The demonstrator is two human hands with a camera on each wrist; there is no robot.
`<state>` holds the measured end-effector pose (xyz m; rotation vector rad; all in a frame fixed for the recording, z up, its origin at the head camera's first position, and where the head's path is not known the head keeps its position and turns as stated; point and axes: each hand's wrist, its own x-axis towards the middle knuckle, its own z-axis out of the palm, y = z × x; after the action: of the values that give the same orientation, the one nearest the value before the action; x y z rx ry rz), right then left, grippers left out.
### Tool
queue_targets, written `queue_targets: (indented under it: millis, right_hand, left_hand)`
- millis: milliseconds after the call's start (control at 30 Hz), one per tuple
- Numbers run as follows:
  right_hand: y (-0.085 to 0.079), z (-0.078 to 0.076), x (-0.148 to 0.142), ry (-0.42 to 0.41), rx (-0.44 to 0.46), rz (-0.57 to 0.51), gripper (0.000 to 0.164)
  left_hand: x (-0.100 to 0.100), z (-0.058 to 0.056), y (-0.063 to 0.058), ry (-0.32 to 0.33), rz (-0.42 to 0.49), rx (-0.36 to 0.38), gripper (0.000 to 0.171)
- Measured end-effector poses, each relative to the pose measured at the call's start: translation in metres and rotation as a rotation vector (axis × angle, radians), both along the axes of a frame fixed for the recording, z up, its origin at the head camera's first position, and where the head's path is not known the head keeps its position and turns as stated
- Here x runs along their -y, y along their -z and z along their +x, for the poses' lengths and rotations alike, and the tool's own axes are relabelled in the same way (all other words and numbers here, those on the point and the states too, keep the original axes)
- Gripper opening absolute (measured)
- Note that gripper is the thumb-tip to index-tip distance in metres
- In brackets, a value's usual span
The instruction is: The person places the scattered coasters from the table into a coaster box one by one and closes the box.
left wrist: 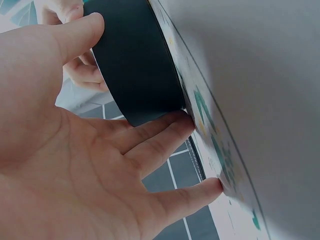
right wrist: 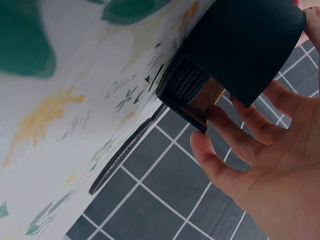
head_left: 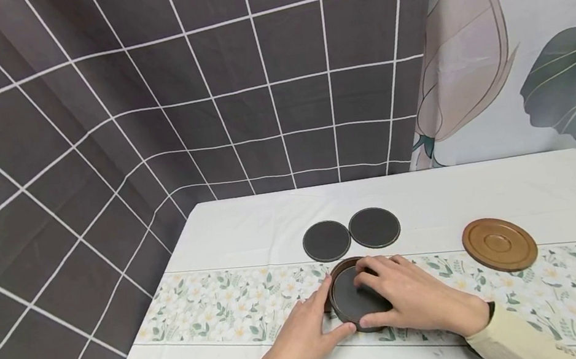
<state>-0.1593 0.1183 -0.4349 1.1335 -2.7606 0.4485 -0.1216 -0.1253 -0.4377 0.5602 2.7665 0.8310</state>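
Gridded dark cloth backs the tabletop, where the left hand, fingers half-curled, grips a round black holder before two coasters; the right hand bends its fingers at the holder's slot, grasp unclear. Coaster handling seems underway, calling next for steady support.

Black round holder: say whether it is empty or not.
Not empty: the right wrist view shows dark discs stacked inside the holder, through its side gap. Whether it is full, I cannot tell.

At your right grip, you have a smooth, matt, leather-like holder; farther right, a glossy wood-like disc.
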Motion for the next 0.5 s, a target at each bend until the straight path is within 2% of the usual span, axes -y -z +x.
queue_targets:
  millis: [300,500]
  right_hand:
    - [-0.0005,0.001,0.0002,0.005,0.023,0.005,0.064]
    - [-0.0057,-0.0012,-0.0018,-0.002,-0.004,-0.025,0.05]
  left_hand:
    - [-0.0002,-0.0005,-0.0006,0.003,-0.006,0.006,0.09]
    - [0.0001,-0.0001,0.0001,-0.003,-0.008,0.001,0.09]
